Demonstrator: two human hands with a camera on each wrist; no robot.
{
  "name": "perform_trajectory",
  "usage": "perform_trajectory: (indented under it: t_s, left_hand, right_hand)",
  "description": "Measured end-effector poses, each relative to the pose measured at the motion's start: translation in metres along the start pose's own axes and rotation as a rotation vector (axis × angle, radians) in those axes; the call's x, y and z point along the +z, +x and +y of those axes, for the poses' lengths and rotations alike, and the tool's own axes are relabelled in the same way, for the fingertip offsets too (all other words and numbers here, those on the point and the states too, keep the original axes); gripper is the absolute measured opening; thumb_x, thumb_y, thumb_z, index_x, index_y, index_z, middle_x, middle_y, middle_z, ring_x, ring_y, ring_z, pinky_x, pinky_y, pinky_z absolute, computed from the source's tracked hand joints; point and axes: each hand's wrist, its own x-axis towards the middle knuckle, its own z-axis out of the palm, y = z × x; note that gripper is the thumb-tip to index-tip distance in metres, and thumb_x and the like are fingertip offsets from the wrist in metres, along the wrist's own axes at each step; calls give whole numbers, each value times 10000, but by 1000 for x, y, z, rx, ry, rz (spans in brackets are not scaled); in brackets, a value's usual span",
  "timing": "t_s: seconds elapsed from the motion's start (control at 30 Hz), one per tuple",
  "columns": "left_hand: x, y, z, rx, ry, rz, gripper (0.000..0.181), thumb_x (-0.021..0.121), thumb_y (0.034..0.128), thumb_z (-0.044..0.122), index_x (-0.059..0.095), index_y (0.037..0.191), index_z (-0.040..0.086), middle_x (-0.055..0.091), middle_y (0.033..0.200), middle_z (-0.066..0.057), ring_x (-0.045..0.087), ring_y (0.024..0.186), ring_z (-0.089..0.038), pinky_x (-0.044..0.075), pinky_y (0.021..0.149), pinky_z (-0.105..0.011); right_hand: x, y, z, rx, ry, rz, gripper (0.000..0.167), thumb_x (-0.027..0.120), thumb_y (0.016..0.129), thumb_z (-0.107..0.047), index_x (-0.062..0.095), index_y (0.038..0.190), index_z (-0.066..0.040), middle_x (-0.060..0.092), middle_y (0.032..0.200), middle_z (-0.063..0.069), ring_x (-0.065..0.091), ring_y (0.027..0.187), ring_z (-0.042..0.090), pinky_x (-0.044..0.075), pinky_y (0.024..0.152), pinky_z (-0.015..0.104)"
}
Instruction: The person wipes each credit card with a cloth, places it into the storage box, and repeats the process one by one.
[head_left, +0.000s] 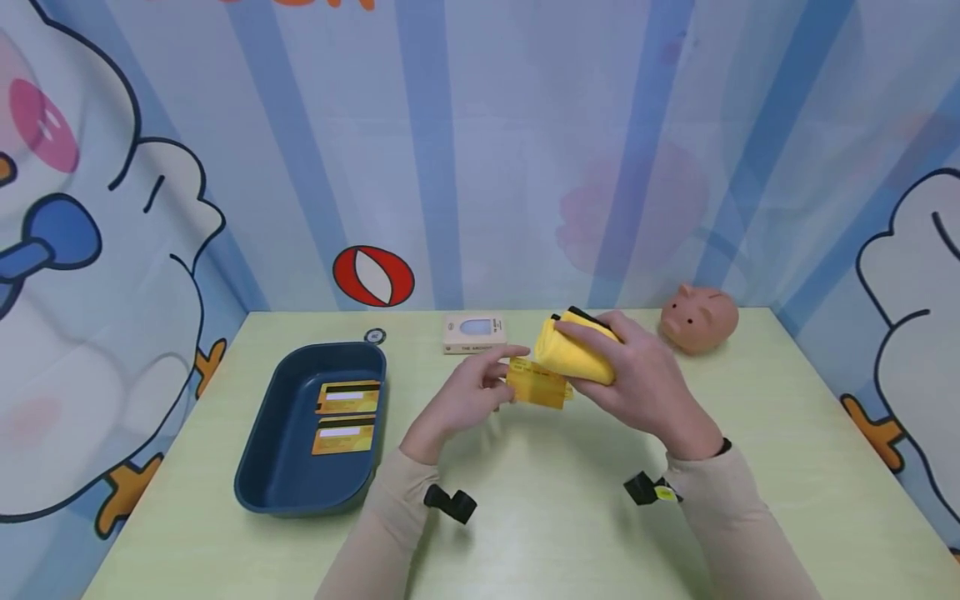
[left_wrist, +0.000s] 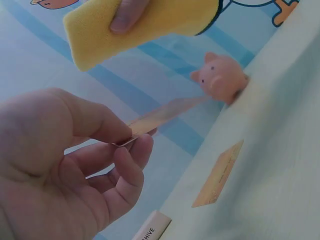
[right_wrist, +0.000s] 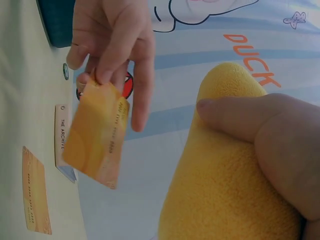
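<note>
My left hand (head_left: 463,393) pinches a yellow-orange bank card (head_left: 537,385) between thumb and fingers, held up off the table. In the right wrist view the card (right_wrist: 94,134) hangs tilted, its embossed number showing. A folded yellow cloth (head_left: 573,357) with black edging is gripped by my right hand (head_left: 639,371), just above and right of the card. Cloth and card stand apart in the left wrist view. A second bank card (right_wrist: 36,192) lies on the table below the hands, mostly hidden from the head view.
On the left stands a blue tray (head_left: 281,467) with two bank cards (head_left: 343,436) lying inside. Toward the back are a small white box (head_left: 474,335), a round chip (head_left: 375,336) and a pink piggy bank (head_left: 701,321). A printed curtain (head_left: 510,167) hangs behind the table.
</note>
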Motion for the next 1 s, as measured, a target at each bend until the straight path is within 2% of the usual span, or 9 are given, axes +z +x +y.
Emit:
perform_trajectory:
  t_s: [0.07,0.2,0.3,0.43,0.6,0.9,1.0]
  left_hand:
    - [0,-1,1,11,-16,9,547,551,996,-24,545,1519,137,712,1292,-113,629,949,-449,512,691,-324]
    - [0,0,1,37,-19,22,534,569,1000,-16,542,1520,107,688,1355,-110,679,953,-327,564,730,-340]
    - [-1,-1,3,57,-34,19,537,582,1015,-3,515,1538,98,688,1368,-121,710,970,-295,606,766,-316]
    - [0,-2,6,73,-106,7,556,601,1018,4,485,1555,93,674,1381,-148,735,1037,-313,641,843,-354]
    - [3,-3,10,86,-208,-17,598,657,981,-40,486,1544,66,650,1379,-189,741,1109,-326,644,873,-389]
    - [1,-5,13,105,-223,-28,598,692,954,-68,507,1511,43,639,1374,-162,738,1122,-321,630,914,-379]
    - [0,-6,15,117,-235,-27,564,690,952,-80,525,1479,35,636,1356,-169,738,1116,-328,626,927,-387]
  right_hand:
    - [3,0,-1,-14,3,3,655,911,815,-277,660,1419,-243,634,1149,150,624,859,266,563,675,415]
    - [9,0,-3,-45,14,6,648,919,805,-276,671,1403,-235,633,1125,152,629,857,274,582,697,430]
    - [12,1,-6,-70,28,-2,645,916,811,-263,666,1405,-233,626,1121,147,623,855,271,588,710,432]
    - [16,1,-9,-92,37,-10,650,916,816,-266,654,1410,-240,622,1117,137,616,849,261,586,702,425]
    - [21,1,-13,-105,38,-25,660,910,824,-281,633,1422,-246,626,1124,124,615,850,248,587,699,430]
    - [24,1,-17,-119,48,-61,657,912,832,-289,648,1433,-291,637,1232,142,655,988,282,621,743,476]
    - [24,1,-18,-124,52,-59,657,916,826,-314,657,1430,-286,639,1231,148,654,990,284,621,748,478]
